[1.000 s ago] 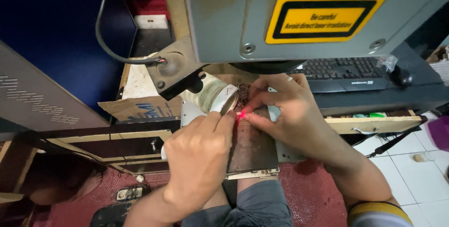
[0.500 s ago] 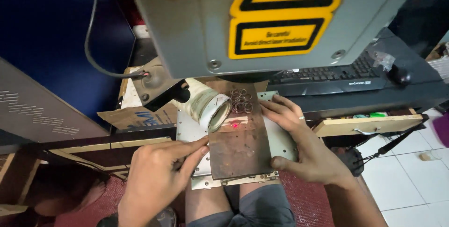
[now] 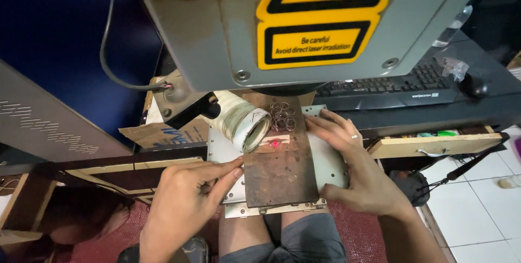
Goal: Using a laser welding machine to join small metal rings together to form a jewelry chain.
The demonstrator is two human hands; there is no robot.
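Note:
A dark rusty metal plate [image 3: 282, 173] lies on a pale perforated steel base [image 3: 331, 160] under the grey machine head [image 3: 282, 24]. A small tan piece [image 3: 277, 143] rests on the plate with a red light dot on it. My left hand [image 3: 187, 206] touches the plate's left edge with thumb and fingertips. My right hand [image 3: 353, 165] rests flat on the base, fingers against the plate's right edge. A pile of thin metal rings [image 3: 282, 115] sits at the plate's far end. A white hose end [image 3: 244, 122] points down beside it.
A black keyboard [image 3: 391, 84] and mouse [image 3: 473, 85] sit on a dark shelf at the right, above an open wooden drawer [image 3: 434, 145]. A black cable [image 3: 108, 51] runs down the left. My knees show below, over red matting and white floor tiles [image 3: 477, 209].
Both hands have drawn back from the red dot to the plate's edges. The view has tipped up, showing more of the machine head and its yellow warning label.

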